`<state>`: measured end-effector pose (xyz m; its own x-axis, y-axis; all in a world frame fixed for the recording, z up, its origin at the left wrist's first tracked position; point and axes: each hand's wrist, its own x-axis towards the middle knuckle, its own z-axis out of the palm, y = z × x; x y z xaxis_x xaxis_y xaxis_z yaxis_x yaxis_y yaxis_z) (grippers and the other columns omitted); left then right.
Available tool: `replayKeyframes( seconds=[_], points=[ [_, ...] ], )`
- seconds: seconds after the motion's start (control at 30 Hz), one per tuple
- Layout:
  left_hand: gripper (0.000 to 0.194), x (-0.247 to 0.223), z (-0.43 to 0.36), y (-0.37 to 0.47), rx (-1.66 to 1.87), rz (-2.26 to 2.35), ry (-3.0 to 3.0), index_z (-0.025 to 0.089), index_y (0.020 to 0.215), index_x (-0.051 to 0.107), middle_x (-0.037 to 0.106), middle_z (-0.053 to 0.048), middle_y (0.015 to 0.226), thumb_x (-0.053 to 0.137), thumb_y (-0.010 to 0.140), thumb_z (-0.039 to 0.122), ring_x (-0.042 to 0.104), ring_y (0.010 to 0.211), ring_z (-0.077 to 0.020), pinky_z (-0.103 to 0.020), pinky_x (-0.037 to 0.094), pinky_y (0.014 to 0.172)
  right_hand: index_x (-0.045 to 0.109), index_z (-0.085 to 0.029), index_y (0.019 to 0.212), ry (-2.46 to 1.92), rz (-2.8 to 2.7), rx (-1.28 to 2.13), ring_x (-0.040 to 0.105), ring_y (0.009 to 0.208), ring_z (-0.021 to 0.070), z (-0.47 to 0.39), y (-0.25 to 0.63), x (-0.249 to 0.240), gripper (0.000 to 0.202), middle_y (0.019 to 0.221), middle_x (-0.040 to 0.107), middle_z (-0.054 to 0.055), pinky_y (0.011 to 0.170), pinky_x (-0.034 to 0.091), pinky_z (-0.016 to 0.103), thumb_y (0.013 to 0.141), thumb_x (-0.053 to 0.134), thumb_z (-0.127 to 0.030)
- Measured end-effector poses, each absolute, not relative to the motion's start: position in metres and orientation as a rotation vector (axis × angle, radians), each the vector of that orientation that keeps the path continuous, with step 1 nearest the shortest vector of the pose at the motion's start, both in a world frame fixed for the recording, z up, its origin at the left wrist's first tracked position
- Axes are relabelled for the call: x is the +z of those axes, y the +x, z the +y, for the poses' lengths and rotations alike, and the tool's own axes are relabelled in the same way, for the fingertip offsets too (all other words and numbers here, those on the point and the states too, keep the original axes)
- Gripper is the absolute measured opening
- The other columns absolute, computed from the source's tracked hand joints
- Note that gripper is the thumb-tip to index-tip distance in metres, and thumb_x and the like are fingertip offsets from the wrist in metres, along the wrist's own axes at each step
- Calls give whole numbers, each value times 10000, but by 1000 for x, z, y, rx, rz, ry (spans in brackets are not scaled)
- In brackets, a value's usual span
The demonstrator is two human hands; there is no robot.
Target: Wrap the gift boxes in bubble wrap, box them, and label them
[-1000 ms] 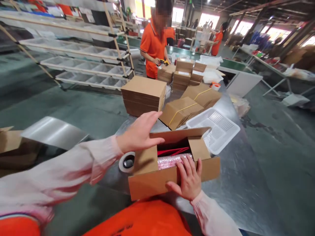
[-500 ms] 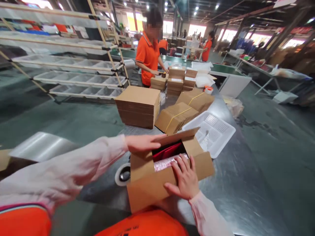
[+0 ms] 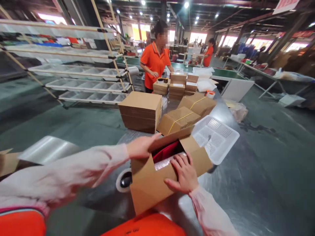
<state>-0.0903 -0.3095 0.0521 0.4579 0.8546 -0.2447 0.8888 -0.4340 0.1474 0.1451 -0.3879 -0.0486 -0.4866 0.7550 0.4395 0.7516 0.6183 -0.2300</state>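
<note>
The right hand [image 3: 183, 175] lies flat with spread fingers on the bubble-wrapped item [image 3: 163, 163] inside the open cardboard box [image 3: 150, 183], pressing rather than clutching — nothing is gripped. The left hand [image 3: 141, 147] rests open on the far flap [image 3: 172, 139], thumb under its edge, bending it over the opening. The box sits at the near edge of the metal table [image 3: 246, 183], tilted toward the person.

By the look of it the filling is done: one wrapped item and something red [image 3: 166, 151] are inside. The flaps are not yet shut and no tape is on, so the closing and sealing remain.

Counted: one open box, one tape roll [image 3: 124, 179] touching its left side, one white perforated tray [image 3: 216, 137] just beyond its right corner, one unstrapped stack of flat cartons [image 3: 140, 111] and two yellow-strapped bundles [image 3: 178, 119] mid-table. At the far end a person in orange [image 3: 155, 64] handles small boxes; another stands further back.
</note>
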Motion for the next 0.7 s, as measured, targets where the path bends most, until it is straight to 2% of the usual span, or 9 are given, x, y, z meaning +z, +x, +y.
replayKeyframes(
  seconds=[0.07, 0.13, 0.23, 0.33, 0.4, 0.5, 0.53, 0.6, 0.7],
  points=[
    [857, 44, -334, -77, -244, 1637, 2553, 147, 1584, 151, 658, -188, 1151, 531, 820, 69, 709, 963, -307, -392, 570, 822, 658, -182, 1151, -1199, -2299, -7, 491, 1203, 285, -398, 150, -58, 670, 1212, 644, 121, 1192, 99, 497, 838, 483, -748],
    [720, 29, -356, -63, -253, 1774, 2573, 122, 1567, 225, 650, -209, 1092, 398, 875, 24, 718, 877, -297, -406, 581, 762, 664, -173, 1158, -1202, -2259, -80, 484, 1214, 295, -403, 153, -63, 689, 1214, 642, 136, 1188, 103, 504, 844, 465, -753],
    [578, -1, -374, -58, -189, 1714, 2561, 137, 1492, 413, 577, -256, 1299, 365, 922, 55, 628, 1159, -350, -486, 531, 937, 668, -203, 1180, -1114, -2247, -184, 492, 1211, 283, -396, 161, -60, 718, 1245, 636, 126, 1174, 130, 477, 837, 431, -787],
    [616, -25, -368, -77, -62, 1432, 2528, 229, 1485, 438, 389, -193, 1539, 579, 886, 216, 378, 1406, -400, -572, 378, 1102, 634, -219, 1270, -988, -2326, -301, 435, 1302, 285, -378, 173, -53, 736, 1344, 592, 124, 1168, 147, 464, 851, 418, -785],
    [639, -30, -350, -91, 47, 1212, 2455, 283, 1449, 489, 429, -138, 1516, 670, 843, 373, 420, 1370, -371, -534, 383, 1103, 571, -185, 1361, -1005, -2401, -375, 325, 1404, 328, -368, 177, -49, 751, 1450, 505, 162, 1174, 90, 533, 879, 427, -742],
    [442, -28, -320, -91, 154, 1133, 2339, 223, 1172, 692, 605, -111, 1224, 543, 903, 540, 571, 1147, -284, -439, 448, 1021, 496, -140, 1433, -1154, -2509, -321, 240, 1456, 364, -358, 171, -46, 735, 1541, 388, 198, 1159, -10, 619, 923, 420, -664],
    [470, -28, -314, -85, 172, 1178, 2313, 191, 1134, 691, 608, -117, 1162, 484, 925, 557, 584, 1091, -274, -435, 459, 994, 504, -128, 1425, -1199, -2540, -256, 271, 1447, 354, -356, 167, -47, 711, 1527, 411, 197, 1166, -10, 610, 939, 409, -639],
    [596, -28, -313, -70, 176, 1259, 2290, 151, 1267, 597, 567, -151, 1225, 445, 917, 609, 570, 1102, -294, -470, 451, 989, 542, -114, 1388, -1251, -2581, -121, 351, 1409, 321, -355, 162, -48, 662, 1471, 495, 178, 1189, 44, 555, 960, 400, -598],
    [1038, -28, -334, -50, 18, 1254, 2349, 164, 1518, 335, 391, -225, 1478, 562, 731, 802, 430, 1311, -411, -576, 351, 1071, 593, -138, 1334, -1278, -2578, -33, 420, 1360, 279, -360, 165, -52, 557, 1421, 557, 136, 1170, 167, 457, 972, 437, -531]
  ],
)
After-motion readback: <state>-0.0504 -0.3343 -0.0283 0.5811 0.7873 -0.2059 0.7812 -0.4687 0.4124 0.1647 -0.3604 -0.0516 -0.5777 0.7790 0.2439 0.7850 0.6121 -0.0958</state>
